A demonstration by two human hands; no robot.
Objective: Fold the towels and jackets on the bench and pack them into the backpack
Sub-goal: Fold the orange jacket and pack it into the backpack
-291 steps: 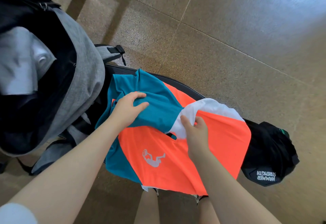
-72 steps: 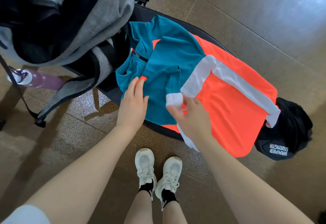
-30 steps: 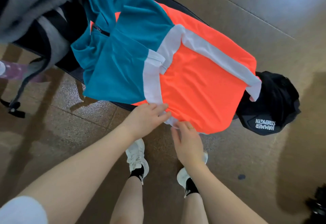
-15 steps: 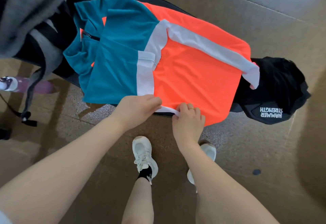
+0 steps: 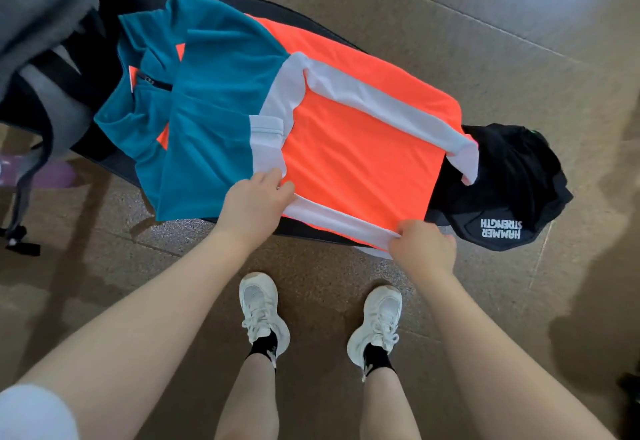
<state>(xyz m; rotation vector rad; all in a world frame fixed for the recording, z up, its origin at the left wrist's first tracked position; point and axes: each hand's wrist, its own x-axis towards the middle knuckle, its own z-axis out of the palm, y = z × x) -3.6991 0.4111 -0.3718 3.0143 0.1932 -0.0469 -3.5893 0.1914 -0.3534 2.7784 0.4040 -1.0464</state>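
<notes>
- Fingers of the right hand (image 5: pixel 420 247) are curled over and pinch the white sleeve (image 5: pixel 332 219) near its cuff, at the near edge of the jacket (image 5: pixel 360 141), about five o'clock from the garment's middle.
- Left hand (image 5: pixel 254 205) lies on the same sleeve nearer the shoulder, at about seven o'clock. Its fingers (image 5: pixel 277 178) bend down onto the cloth where white meets teal; whether they pinch a fold or only press it flat cannot be told from this angle.
- Between the two hands the sleeve is drawn along the jacket's near edge, over the orange body.
- Jacket lies spread face down across the black bench (image 5: pixel 304 230), collar toward nine o'clock; the far sleeve is already folded across the back.
- By my reading the fold is in its early part: sleeves are being brought in, and the body has yet to be folded over and made small.
- Grey backpack (image 5: pixel 45 17) stands at ten o'clock, touching the collar end. What it holds is not visible.
- A black garment (image 5: pixel 509 180) printed with white lettering sits bunched at three o'clock, apparently unfolded, so more folding and all of the jacket's packing remain.
</notes>
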